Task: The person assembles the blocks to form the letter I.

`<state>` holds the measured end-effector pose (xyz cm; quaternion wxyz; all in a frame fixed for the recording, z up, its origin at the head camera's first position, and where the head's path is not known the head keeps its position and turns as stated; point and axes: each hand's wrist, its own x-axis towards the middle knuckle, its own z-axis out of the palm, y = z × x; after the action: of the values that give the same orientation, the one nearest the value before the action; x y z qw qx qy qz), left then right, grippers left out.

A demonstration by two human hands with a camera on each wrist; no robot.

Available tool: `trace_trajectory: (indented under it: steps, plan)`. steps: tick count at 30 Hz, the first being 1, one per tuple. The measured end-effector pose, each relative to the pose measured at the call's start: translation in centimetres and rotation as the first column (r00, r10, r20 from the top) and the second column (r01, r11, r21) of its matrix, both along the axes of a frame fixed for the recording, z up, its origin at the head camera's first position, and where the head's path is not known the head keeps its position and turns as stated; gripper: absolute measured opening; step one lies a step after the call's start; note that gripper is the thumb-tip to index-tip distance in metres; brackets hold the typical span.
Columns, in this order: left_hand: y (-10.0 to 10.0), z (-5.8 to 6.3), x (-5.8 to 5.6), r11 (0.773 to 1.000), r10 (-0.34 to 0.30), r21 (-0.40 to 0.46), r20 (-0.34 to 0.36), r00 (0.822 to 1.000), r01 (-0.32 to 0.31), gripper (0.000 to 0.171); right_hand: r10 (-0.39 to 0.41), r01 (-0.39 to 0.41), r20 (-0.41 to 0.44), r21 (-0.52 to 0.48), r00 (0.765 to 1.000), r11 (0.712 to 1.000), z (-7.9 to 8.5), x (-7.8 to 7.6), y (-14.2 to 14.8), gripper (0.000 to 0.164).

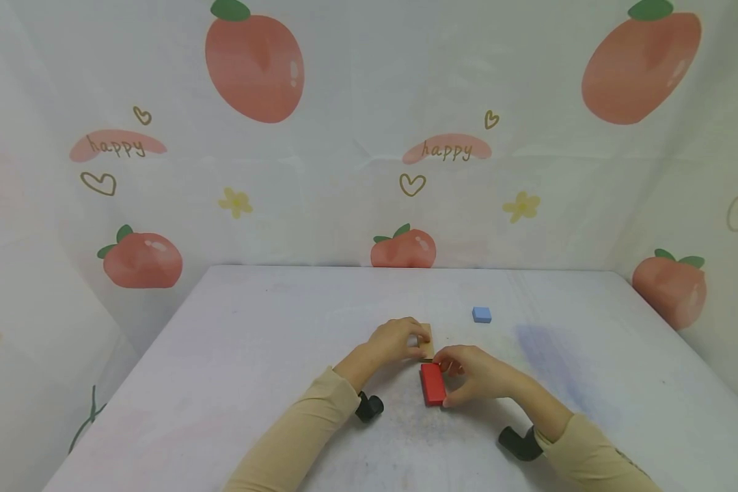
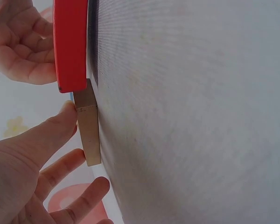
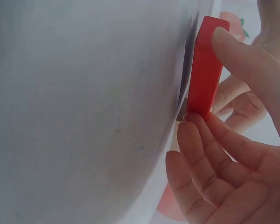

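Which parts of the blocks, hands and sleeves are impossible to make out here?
Tan rectangular wooden block: head view, left side partly covered by the left hand.
Red rectangular block: left wrist view, upper end cut off by the top edge.
Right hand: left wrist view, some fingertips hidden behind the red block.
Beige sleeves: head view, cut off by the bottom edge.

I observe, lower center of frame: right hand [image 1: 476, 374] pinching red block [image 1: 432, 384]; left hand [image 1: 398, 339], above-left, pinching tan block [image 1: 428, 349]. Blue block [image 1: 482, 315]: right of center.
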<state>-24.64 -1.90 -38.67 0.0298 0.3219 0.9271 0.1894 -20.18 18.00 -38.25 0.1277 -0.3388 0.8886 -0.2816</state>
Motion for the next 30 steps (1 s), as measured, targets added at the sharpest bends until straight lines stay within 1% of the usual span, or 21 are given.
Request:
trace_trajectory:
  steps: [4,9,17,24,30]
  plan:
    - [-0.04,-0.04,0.01,1.000,-0.005,0.003,-0.007,1.000,0.005,0.027,-0.006,0.006,0.009,0.003,1.000,1.000,-0.02,-0.03,-0.09,0.053]
    - [-0.06,-0.11,-0.01,1.000,-0.004,0.008,0.000,1.000,0.004,0.027,-0.011,0.011,0.015,0.001,1.000,1.000,0.00,-0.03,-0.18,0.052]
    - [-0.01,-0.09,0.02,1.000,0.004,-0.020,-0.009,1.000,-0.004,0.027,-0.022,0.021,0.010,0.011,1.000,1.000,0.10,-0.09,-0.34,0.053]
    - [0.07,0.11,0.05,0.999,0.018,-0.030,0.011,1.000,-0.017,0.027,-0.023,0.023,0.005,0.018,1.000,1.000,0.03,-0.22,-0.45,0.054]
    - [0.05,0.13,0.06,0.999,0.019,-0.036,0.013,1.000,-0.019,0.028,-0.029,0.029,0.000,0.022,1.000,0.999,-0.06,-0.28,-0.50,0.055]
